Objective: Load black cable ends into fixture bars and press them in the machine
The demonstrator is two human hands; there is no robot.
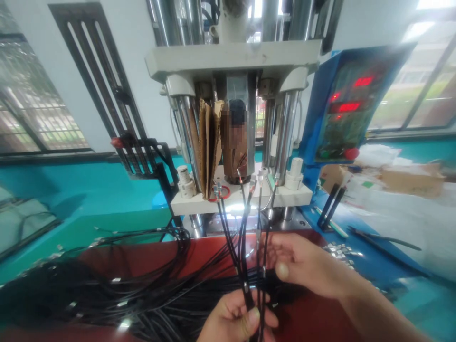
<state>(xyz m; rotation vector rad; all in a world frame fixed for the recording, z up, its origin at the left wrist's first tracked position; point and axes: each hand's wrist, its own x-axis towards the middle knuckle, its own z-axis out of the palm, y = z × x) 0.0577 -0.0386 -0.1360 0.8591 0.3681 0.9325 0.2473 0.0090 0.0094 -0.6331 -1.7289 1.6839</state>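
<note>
My left hand (237, 318), low in the middle of the head view, is closed around a bundle of thin black cables (244, 256). The cables fan upward from my thumb and fingers, and small metal terminals (252, 180) tip their upper ends. Just right of the bundle is my right hand (294, 259), its fingers loosely curled and the thumb apart. Its fingertips are beside the rightmost cable; whether they touch it I cannot tell. Behind the cable tips stands a press machine (233, 59) with folded cardboard (209, 147) leaning between its columns.
A large heap of black cables (153, 304) lies on the reddish-brown table (302, 308). Small metal pieces (342, 251) and dark long-handled pliers (384, 237) rest on a blue surface at right. Above them is a blue control box (320, 104) with red displays.
</note>
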